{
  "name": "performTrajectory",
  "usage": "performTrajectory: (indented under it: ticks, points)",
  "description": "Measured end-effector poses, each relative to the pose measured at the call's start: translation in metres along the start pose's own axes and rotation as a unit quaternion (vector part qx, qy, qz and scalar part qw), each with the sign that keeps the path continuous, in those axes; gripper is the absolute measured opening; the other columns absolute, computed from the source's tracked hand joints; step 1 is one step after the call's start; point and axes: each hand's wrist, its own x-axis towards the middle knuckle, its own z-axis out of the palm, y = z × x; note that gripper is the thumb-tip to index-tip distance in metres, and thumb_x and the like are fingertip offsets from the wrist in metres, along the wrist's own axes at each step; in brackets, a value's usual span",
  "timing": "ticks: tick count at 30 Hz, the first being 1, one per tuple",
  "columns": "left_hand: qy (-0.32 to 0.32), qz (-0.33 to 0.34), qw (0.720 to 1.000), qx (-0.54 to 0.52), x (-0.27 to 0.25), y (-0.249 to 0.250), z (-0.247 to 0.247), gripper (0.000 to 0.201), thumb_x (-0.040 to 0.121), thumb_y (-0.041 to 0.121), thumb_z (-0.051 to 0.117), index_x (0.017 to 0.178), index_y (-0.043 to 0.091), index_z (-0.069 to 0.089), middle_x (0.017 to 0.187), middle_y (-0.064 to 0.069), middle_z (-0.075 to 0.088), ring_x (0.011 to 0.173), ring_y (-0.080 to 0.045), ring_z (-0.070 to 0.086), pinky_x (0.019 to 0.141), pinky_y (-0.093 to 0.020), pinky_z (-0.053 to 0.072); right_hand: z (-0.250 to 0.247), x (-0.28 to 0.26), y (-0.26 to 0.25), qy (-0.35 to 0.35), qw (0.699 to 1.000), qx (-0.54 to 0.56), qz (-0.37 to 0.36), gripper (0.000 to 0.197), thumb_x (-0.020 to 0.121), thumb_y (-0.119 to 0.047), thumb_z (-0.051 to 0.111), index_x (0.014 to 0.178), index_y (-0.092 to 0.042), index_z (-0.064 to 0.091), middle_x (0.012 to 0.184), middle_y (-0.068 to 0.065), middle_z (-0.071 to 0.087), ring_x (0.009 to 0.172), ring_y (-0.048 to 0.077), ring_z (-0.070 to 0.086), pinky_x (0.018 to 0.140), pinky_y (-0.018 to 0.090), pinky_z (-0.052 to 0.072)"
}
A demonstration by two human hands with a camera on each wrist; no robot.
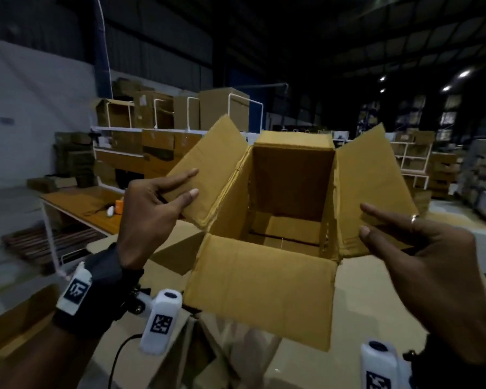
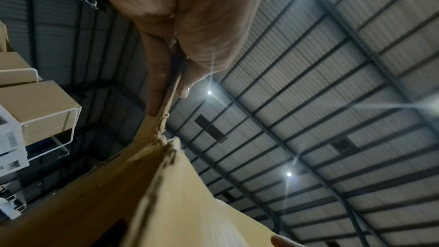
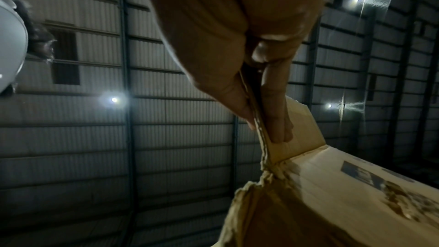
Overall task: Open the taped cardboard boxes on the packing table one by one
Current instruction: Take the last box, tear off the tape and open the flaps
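In the head view a brown cardboard box [image 1: 292, 181] is held up before me, all its top flaps spread and its inside empty. My left hand [image 1: 192, 183] pinches the left flap [image 1: 211, 161] between thumb and straight fingers. My right hand [image 1: 366, 219], with a ring on one finger, pinches the right flap [image 1: 373, 175] the same way. The near flap [image 1: 261, 290] hangs toward me and the far flap [image 1: 293, 140] stands up. The left wrist view shows the left hand [image 2: 166, 99] on the flap's edge [image 2: 152, 125]. The right wrist view shows the right hand [image 3: 263, 129] nipping its flap [image 3: 301, 129].
Pale cardboard surfaces [image 1: 376, 290] and clear plastic wrap [image 1: 250, 357] lie under the box. A wooden table [image 1: 76, 203] at the left carries an orange roll [image 1: 119, 206]. White shelves stacked with boxes [image 1: 174, 113] stand behind, and more racks [image 1: 413, 161] at the right.
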Motion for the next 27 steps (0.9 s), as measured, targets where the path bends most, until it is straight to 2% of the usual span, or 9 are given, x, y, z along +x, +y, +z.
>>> performTrajectory:
  ticks: [2, 5, 11, 15, 18, 21, 23, 27]
  points:
    - [0.010, 0.000, 1.000, -0.019, 0.012, -0.020, -0.029, 0.039, 0.089, 0.014, 0.075, 0.127, 0.020, 0.070, 0.133, 0.003, 0.065, 0.115, -0.010, 0.066, 0.081, -0.039, 0.064, 0.031, 0.000, -0.021, 0.001, 1.000, 0.002, -0.009, 0.041, 0.086, -0.016, 0.074, 0.126, -0.023, 0.069, 0.108, -0.014, 0.068, 0.088, -0.005, 0.070, 0.070, 0.011, 0.057]
    - [0.033, -0.003, 0.998, -0.045, 0.030, -0.050, -0.065, 0.037, 0.090, 0.013, 0.074, 0.126, 0.019, 0.071, 0.130, 0.005, 0.066, 0.115, -0.011, 0.067, 0.085, -0.040, 0.062, 0.077, 0.003, -0.047, 0.009, 1.000, 0.018, -0.023, 0.040, 0.087, -0.019, 0.073, 0.126, -0.023, 0.068, 0.108, -0.025, 0.063, 0.088, -0.006, 0.070, 0.070, 0.009, 0.056]
    - [0.060, -0.006, 0.997, -0.054, 0.057, -0.108, -0.115, 0.033, 0.091, 0.011, 0.073, 0.124, 0.016, 0.072, 0.127, -0.001, 0.069, 0.111, -0.011, 0.069, 0.080, -0.039, 0.064, 0.164, 0.010, -0.061, 0.013, 0.998, 0.009, -0.066, 0.039, 0.089, -0.008, 0.073, 0.127, -0.012, 0.067, 0.115, -0.001, 0.071, 0.093, -0.001, 0.070, 0.075, 0.011, 0.057]
    - [0.072, -0.011, 0.996, -0.059, 0.072, -0.151, -0.124, 0.031, 0.091, 0.009, 0.072, 0.121, 0.015, 0.072, 0.123, -0.002, 0.071, 0.107, -0.010, 0.071, 0.076, -0.033, 0.064, 0.217, 0.016, -0.047, 0.019, 0.998, 0.025, -0.057, 0.036, 0.088, -0.007, 0.074, 0.123, -0.011, 0.070, 0.112, -0.004, 0.073, 0.090, 0.000, 0.072, 0.076, 0.018, 0.060]
    - [0.066, -0.007, 0.997, -0.044, 0.083, -0.186, -0.121, 0.030, 0.091, 0.009, 0.072, 0.120, 0.016, 0.073, 0.122, 0.000, 0.072, 0.110, -0.008, 0.069, 0.083, -0.027, 0.062, 0.252, 0.019, -0.026, 0.032, 0.998, 0.040, -0.037, 0.033, 0.087, -0.005, 0.074, 0.120, -0.010, 0.072, 0.111, -0.001, 0.074, 0.090, 0.002, 0.073, 0.078, 0.020, 0.060]
    - [0.051, -0.012, 0.998, -0.029, 0.093, -0.228, -0.115, 0.029, 0.091, 0.011, 0.072, 0.119, 0.016, 0.074, 0.121, 0.001, 0.073, 0.109, -0.009, 0.070, 0.083, -0.035, 0.063, 0.287, 0.017, -0.002, 0.045, 0.998, 0.051, -0.013, 0.033, 0.087, -0.005, 0.075, 0.119, -0.011, 0.073, 0.111, -0.001, 0.075, 0.093, 0.005, 0.073, 0.080, 0.023, 0.060]
    - [0.033, 0.005, 0.999, -0.004, 0.099, -0.257, -0.109, 0.026, 0.091, 0.010, 0.072, 0.117, 0.014, 0.075, 0.117, 0.001, 0.074, 0.103, -0.005, 0.071, 0.082, -0.035, 0.063, 0.312, 0.016, 0.014, 0.049, 0.997, 0.055, 0.002, 0.034, 0.087, -0.006, 0.075, 0.121, -0.011, 0.072, 0.112, -0.004, 0.074, 0.095, 0.003, 0.073, 0.081, 0.023, 0.060]
    - [-0.002, 0.015, 0.999, 0.047, 0.109, -0.307, -0.104, 0.024, 0.091, 0.007, 0.072, 0.112, 0.020, 0.075, 0.108, 0.006, 0.075, 0.092, 0.004, 0.071, 0.080, -0.020, 0.060, 0.353, 0.016, 0.035, 0.067, 0.994, 0.075, 0.035, 0.034, 0.088, -0.007, 0.074, 0.122, -0.012, 0.072, 0.114, -0.007, 0.073, 0.098, -0.001, 0.070, 0.083, 0.022, 0.059]
